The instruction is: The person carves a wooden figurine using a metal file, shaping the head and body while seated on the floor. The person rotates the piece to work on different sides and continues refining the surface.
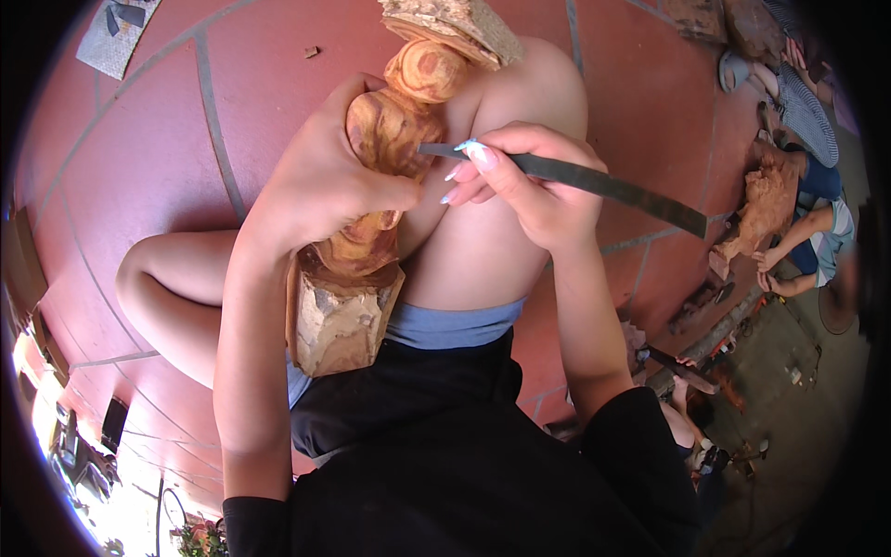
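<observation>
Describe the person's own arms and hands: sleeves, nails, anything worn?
Both forearms are bare, with black sleeves pushed up near the elbows. The right hand has long nails painted pale blue and whitish. The left hand shows no ring, glove or watch; its nails are hidden.

A wooden carving (371, 223) is propped on the lap at the frame's centre, with a file (594, 181) laid against its right side. Another carving (766, 209) is seen far right, on the tiled floor (148, 158).
</observation>
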Demonstrator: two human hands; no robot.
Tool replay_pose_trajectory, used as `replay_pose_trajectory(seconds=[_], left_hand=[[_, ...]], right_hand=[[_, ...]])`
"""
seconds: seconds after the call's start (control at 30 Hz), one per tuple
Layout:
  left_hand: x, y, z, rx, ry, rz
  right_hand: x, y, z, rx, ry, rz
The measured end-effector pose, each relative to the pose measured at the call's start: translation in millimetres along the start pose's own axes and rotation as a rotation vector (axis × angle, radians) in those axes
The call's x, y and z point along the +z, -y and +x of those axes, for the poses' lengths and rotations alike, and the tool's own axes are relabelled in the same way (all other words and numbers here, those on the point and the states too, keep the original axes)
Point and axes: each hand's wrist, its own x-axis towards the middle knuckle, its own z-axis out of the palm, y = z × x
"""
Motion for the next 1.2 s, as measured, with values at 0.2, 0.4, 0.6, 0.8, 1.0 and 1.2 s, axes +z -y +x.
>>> replay_pose_trajectory(seconds=[0.2,0.4,0.6,0.8,1.0,1.2], left_hand=[[-3,2,1,0.034,-0.008,0.009],[-5,5,3,0.057,-0.023,0.021],[-2,9,3,0.005,-0.017,-0.053],[3,7,4,-0.011,-0.009,-0.091],[1,-2,4,-0.035,0.008,-0.005],[9,-1,2,0.008,-0.032,-0.056]], right_hand=[[2,5,-2,0.066,-0.061,0.093],[-11,4,-8,0.152,-0.002,0.116],[-11,3,0,0.017,0.038,0.019],[-7,1,-3,0.031,-0.025,0.096],[-17,-1,-12,0.091,0.013,0.137],[-18,5,3,0.089,0.004,0.284]])
